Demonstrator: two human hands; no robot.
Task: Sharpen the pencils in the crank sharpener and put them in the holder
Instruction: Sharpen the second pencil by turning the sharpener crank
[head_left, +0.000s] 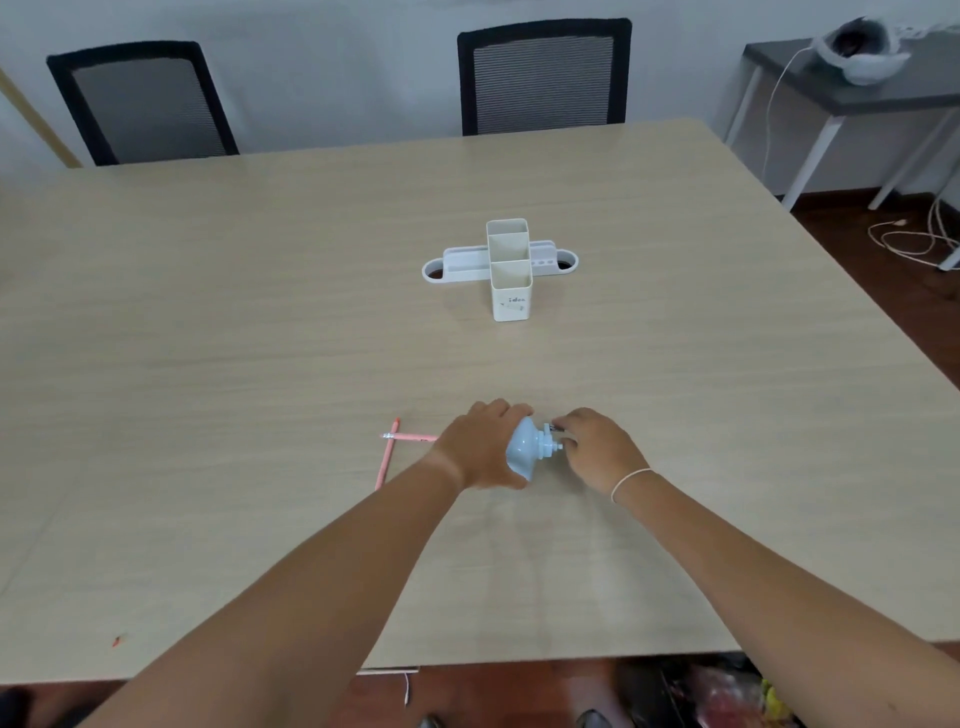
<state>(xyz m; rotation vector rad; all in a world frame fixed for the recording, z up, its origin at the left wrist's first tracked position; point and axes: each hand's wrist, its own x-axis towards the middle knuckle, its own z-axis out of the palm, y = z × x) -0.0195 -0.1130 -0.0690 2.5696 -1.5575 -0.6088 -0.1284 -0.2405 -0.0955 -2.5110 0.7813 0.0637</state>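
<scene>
A light blue crank sharpener sits on the wooden table near the front. My left hand grips its body from the left. My right hand pinches the metal crank handle on its right side. One pink pencil lies flat and runs under my left hand toward the sharpener. A second pink pencil lies crossed over it, pointing toward me. The cream holder stands upright at mid-table with its compartments showing nothing inside.
A white organiser tray lies behind the holder. Two black mesh chairs stand at the far edge. A grey side table with cables is at the right. A small orange scrap lies front left.
</scene>
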